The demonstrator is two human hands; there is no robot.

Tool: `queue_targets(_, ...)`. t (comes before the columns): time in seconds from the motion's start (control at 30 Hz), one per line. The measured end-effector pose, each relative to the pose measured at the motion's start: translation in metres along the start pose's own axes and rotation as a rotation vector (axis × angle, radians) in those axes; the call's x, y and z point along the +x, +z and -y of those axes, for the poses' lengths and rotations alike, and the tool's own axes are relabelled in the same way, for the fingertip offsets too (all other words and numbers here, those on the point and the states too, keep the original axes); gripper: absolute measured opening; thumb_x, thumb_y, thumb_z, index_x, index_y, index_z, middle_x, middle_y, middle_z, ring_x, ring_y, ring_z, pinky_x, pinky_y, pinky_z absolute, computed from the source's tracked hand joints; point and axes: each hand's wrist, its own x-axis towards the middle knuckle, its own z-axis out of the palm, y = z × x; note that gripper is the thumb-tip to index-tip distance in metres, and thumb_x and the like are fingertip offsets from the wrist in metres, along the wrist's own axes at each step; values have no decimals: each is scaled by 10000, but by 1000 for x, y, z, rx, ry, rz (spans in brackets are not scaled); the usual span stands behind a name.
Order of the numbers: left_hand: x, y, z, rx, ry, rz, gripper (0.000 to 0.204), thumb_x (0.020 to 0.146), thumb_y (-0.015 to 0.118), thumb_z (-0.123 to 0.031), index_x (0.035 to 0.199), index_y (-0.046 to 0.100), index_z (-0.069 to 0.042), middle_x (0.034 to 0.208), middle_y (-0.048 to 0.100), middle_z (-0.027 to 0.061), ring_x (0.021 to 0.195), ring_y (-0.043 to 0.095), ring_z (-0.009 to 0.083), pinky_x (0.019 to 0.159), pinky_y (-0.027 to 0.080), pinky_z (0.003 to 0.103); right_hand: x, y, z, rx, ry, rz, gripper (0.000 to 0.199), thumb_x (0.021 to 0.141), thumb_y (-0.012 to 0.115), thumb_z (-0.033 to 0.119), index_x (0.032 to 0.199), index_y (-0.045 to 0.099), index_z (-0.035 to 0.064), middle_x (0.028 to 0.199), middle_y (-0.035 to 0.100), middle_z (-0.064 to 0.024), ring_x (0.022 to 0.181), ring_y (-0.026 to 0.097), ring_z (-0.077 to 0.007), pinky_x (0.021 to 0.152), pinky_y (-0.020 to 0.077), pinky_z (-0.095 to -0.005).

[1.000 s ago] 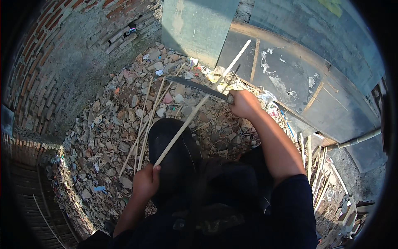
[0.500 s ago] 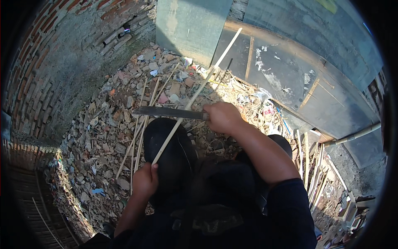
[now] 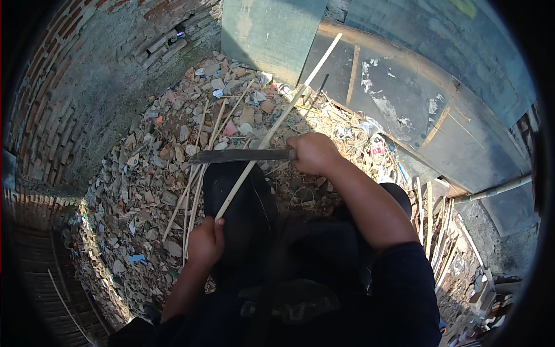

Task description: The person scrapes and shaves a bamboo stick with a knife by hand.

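Note:
My left hand (image 3: pixel 205 242) is closed round the near end of a long pale wooden stick (image 3: pixel 284 118), likely split bamboo. From there the stick slants up and away to the right, over my bent left knee (image 3: pixel 238 191). My right hand (image 3: pixel 315 154) grips the handle of a machete (image 3: pixel 240 155), whose dark blade points left and lies across the stick just beyond the knee. Whether the edge touches the stick I cannot tell. Several similar pale strips (image 3: pixel 198 191) rest on the rubble left of the knee.
Broken brick and stone rubble (image 3: pixel 156 191) covers the ground. A brick wall (image 3: pixel 87 98) rises on the left. Teal and dark panels (image 3: pixel 399 75) stand ahead and to the right. More pale strips (image 3: pixel 442 237) lie in a bundle at my right.
Both hands sit slightly higher and the left has shifted a little right. The machete remains across the stick, and the stick's far end has risen slightly in view.

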Motion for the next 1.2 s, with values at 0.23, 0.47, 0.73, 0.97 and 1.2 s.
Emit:
queue_targets(0.23, 2, 0, 2, 4, 11, 26, 362, 1037, 532, -302, 804, 541, -25, 650, 598, 247, 641, 614, 489, 583, 458, 570, 2, 4, 13, -19, -19, -2, 282, 803, 682, 196, 1070, 655, 110, 879, 714, -158, 884, 710, -360, 778, 567, -496)
queue_targets(0.47, 6, -1, -2, -5, 12, 26, 356, 1039, 527, -301, 809, 535, -30, 656, 603, 248, 645, 614, 491, 584, 459, 571, 10, 2, -49, 64, 175, -148, 272, 791, 702, 204, 1041, 660, 103, 872, 711, -171, 886, 696, -385, 793, 555, -498)
queue_targets(0.73, 1, 6, 5, -8, 38, -2, 370, 1043, 520, -316, 806, 529, -32, 647, 599, 246, 635, 612, 490, 576, 454, 574, 10, -4, -28, 30, 26, -105, 267, 773, 715, 201, 1021, 655, 124, 829, 701, -155, 855, 700, -381, 772, 558, -497)
queue_targets(0.97, 3, 6, 5, -3, 18, -5, 367, 1041, 525, -310, 808, 529, -27, 647, 593, 249, 635, 611, 490, 571, 447, 569, 4, 8, 2, 15, -2, -97, 271, 766, 711, 192, 1022, 657, 123, 850, 697, -165, 881, 699, -373, 770, 549, -505)
queue_targets(1.2, 6, 6, 0, 15, 22, 1, 352, 1040, 525, -298, 814, 530, -28, 644, 595, 245, 621, 612, 480, 564, 451, 565, 7, -5, -35, 40, 144, -70, 274, 843, 726, 293, 1046, 678, 116, 938, 731, -140, 916, 711, -345, 804, 567, -474)
